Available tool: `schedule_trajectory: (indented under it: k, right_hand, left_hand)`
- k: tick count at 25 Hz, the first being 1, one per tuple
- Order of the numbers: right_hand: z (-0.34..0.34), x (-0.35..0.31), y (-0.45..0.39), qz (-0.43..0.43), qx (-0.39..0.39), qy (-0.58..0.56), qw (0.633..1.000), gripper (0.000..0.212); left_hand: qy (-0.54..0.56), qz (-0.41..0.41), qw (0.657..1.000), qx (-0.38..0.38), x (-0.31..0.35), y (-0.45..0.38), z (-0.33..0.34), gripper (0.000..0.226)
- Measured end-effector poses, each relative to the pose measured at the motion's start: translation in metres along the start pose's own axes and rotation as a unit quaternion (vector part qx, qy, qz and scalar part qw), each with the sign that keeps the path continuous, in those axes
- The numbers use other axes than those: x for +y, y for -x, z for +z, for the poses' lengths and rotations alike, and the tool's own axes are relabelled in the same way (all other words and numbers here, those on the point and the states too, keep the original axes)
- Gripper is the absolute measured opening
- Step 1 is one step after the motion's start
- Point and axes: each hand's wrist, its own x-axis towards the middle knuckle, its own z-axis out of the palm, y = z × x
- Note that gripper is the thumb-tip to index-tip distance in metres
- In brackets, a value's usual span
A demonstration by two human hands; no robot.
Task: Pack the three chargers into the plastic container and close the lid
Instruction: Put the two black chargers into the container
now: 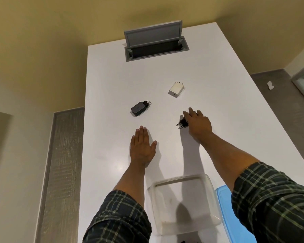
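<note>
Three chargers lie on the white table (112, 76). A white charger (176, 89) sits farthest away. A dark grey charger (140, 108) lies to the left with its prongs pointing right. My right hand (197, 124) covers a small black charger (182, 123), fingers over its body, prongs sticking out to the left. My left hand (142, 146) rests flat on the table, fingers apart, holding nothing. The clear plastic container (211, 187) stands open near the front edge. Its blue lid (225, 204) lies to the right, partly under my right sleeve.
A grey cable hatch (156, 44) with its flap raised is set into the far end of the table. The table's left edge drops to a floor with a grey strip. Grey flooring lies beyond the right edge.
</note>
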Motion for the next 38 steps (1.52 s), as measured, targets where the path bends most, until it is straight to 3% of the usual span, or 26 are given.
schedule_trajectory:
  k: [4, 11, 19, 24, 31, 38]
  right_hand:
    - [0.010, 0.001, -0.012, 0.041, 0.009, -0.059, 0.997, 0.054]
    - [0.021, -0.002, -0.024, 0.025, 0.033, 0.000, 0.999, 0.054]
    - [0.051, -0.016, -0.012, 0.045, 0.015, -0.069, 0.997, 0.033]
    - [0.058, -0.032, 0.007, -0.010, 0.095, -0.042, 0.995, 0.040]
    - [0.051, -0.044, 0.050, -0.014, 0.201, -0.165, 0.965, 0.045]
    - [0.046, -0.070, 0.119, -0.063, 0.130, -0.257, 0.956, 0.046]
  left_hand:
    - [0.032, 0.010, 0.999, -0.021, -0.002, -0.009, 0.013, 0.075]
    - [0.023, 0.020, 1.000, 0.000, -0.012, -0.020, 0.030, 0.074]
    - [0.014, 0.016, 0.998, -0.054, -0.037, -0.016, 0.051, 0.067]
    - [0.005, -0.053, 0.998, -0.023, -0.056, 0.025, 0.068, 0.066]
    - [0.010, -0.072, 0.997, -0.019, -0.067, 0.073, 0.072, 0.069]
    - [0.005, -0.085, 0.996, 0.020, -0.071, 0.131, 0.060, 0.070]
